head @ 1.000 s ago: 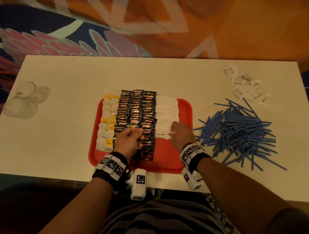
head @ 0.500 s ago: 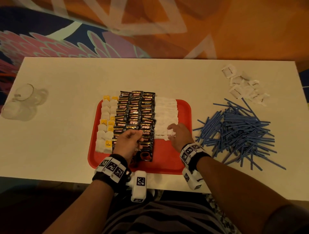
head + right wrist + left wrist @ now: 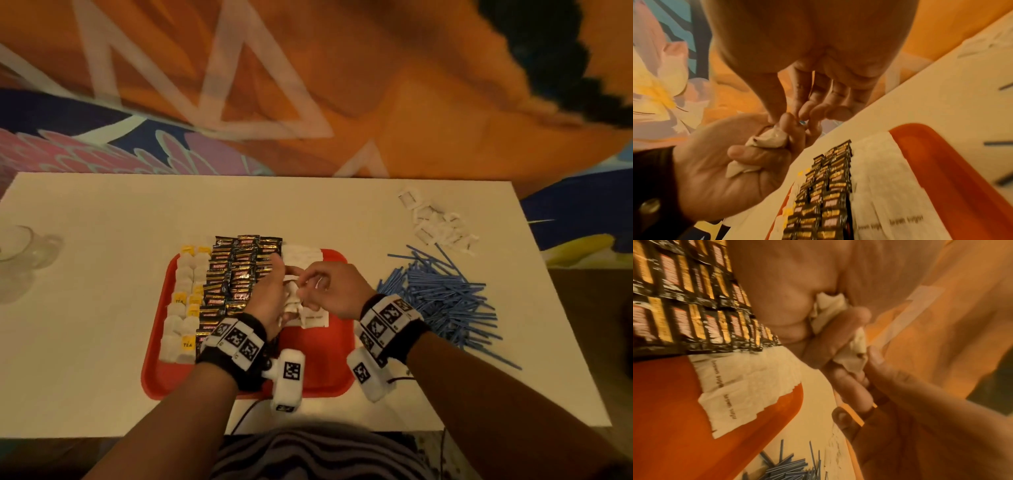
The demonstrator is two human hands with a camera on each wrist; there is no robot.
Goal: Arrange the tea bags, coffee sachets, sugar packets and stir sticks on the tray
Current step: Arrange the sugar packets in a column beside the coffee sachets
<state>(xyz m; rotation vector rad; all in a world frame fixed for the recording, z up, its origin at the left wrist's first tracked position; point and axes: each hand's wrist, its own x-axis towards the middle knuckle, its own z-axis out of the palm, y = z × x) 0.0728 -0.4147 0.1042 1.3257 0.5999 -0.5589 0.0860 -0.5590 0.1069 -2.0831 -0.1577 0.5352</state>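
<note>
The left hand (image 3: 270,301) is raised over the middle of the red tray (image 3: 329,359), its fingers curled round a crumpled bunch of white sugar packets (image 3: 768,141). The right hand (image 3: 329,291) meets it just above, thumb and fingertips (image 3: 797,113) pinching together at the top of that bunch; whether paper lies between them cannot be told.

On the tray, three groups run in columns from near edge to far edge. The tea bags (image 3: 185,301), white with yellow tags, fill two columns along the left edge. The coffee sachets (image 3: 239,274), black with gold and red print, overlap like shingles in three columns down the middle, each sachet's long side across the tray. The laid sugar packets (image 3: 311,318), white with serrated ends and small "brown sugar" print, form two overlapping columns right of the coffee, ending short of the near edge.

The blue stir sticks (image 3: 442,301) lie in a loose heap on the table (image 3: 102,342) right of the tray, most pointing roughly left to right. More loose white packets (image 3: 435,226) sit near the table's far right corner.
</note>
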